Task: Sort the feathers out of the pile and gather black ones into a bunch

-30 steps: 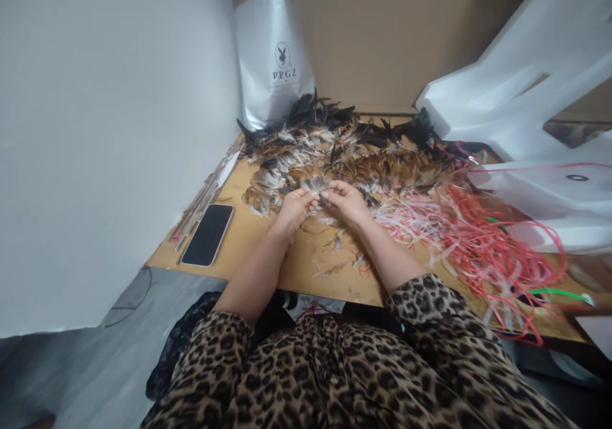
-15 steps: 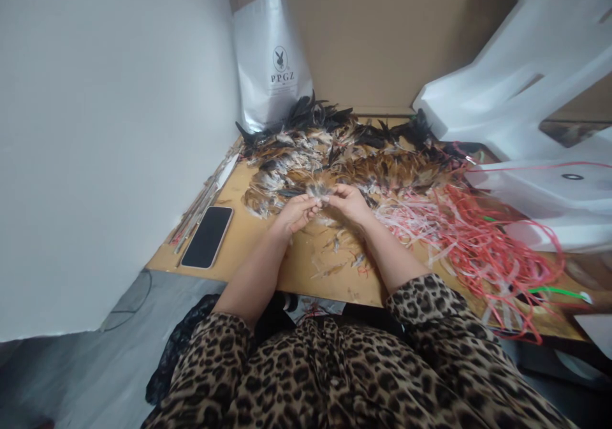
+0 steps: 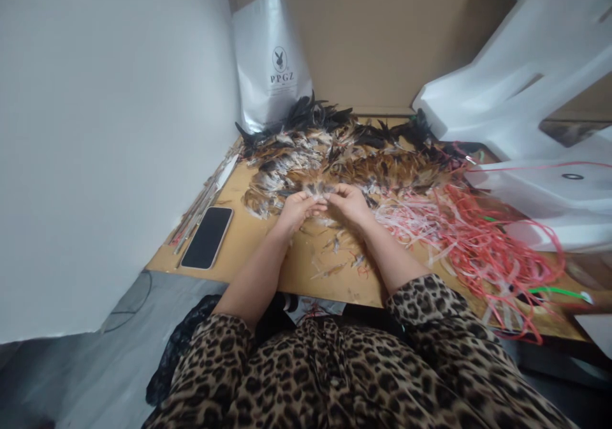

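Note:
My left hand (image 3: 297,210) and my right hand (image 3: 351,203) meet over the middle of a wooden table (image 3: 268,250), fingers pinched together on a small tuft of grey-brown feathers (image 3: 319,190). Just beyond them a wide pile of brown, white and black feathers (image 3: 349,152) spreads across the back of the table. A few loose feathers (image 3: 337,254) lie on the wood under my wrists.
A black phone (image 3: 207,236) lies face up at the table's left, next to thin sticks (image 3: 203,199). A tangle of red and white plastic strips (image 3: 478,238) covers the right side. A white bag (image 3: 270,53) leans at the back. White foam pieces (image 3: 526,97) stand at the right.
My hands have stayed together on the feather tuft and only the fingers have shifted slightly. The rest is unchanged.

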`<state>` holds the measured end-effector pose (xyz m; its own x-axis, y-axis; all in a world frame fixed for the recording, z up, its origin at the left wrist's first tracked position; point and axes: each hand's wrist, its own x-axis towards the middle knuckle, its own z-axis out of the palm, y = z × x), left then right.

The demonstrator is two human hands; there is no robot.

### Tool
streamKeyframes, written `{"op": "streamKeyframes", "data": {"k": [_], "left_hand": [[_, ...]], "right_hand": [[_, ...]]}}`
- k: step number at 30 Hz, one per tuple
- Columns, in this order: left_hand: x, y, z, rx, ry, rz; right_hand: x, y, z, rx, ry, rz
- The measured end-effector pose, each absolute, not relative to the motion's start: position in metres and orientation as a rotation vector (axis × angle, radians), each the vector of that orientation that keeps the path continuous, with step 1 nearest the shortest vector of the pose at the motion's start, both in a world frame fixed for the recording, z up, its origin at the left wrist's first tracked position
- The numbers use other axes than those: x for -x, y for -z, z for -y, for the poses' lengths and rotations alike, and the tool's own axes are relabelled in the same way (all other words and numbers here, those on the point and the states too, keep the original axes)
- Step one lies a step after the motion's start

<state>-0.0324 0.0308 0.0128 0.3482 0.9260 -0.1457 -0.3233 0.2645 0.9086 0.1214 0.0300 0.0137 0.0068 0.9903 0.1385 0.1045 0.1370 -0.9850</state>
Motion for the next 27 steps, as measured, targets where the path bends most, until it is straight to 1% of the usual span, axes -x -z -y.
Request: {"op": "streamKeyframes", "data": {"k": [10,18,27], "left_hand": [[0.03,-0.013,-0.029,-0.955,-0.942,-0.839],[0.026,-0.015,-0.028,-0.951,-0.972,-0.891],[0.028,-0.011,-0.029,-0.931,-0.953,-0.816]], "right_hand": [[-0.125,-0.016,-0.028,1.26,-0.853,1.508],[-0.118,-0.012,-0.026,1.19,-1.081,1.321],[-0.116,-0.007,-0.029,1.098,-1.17,1.18]]}}
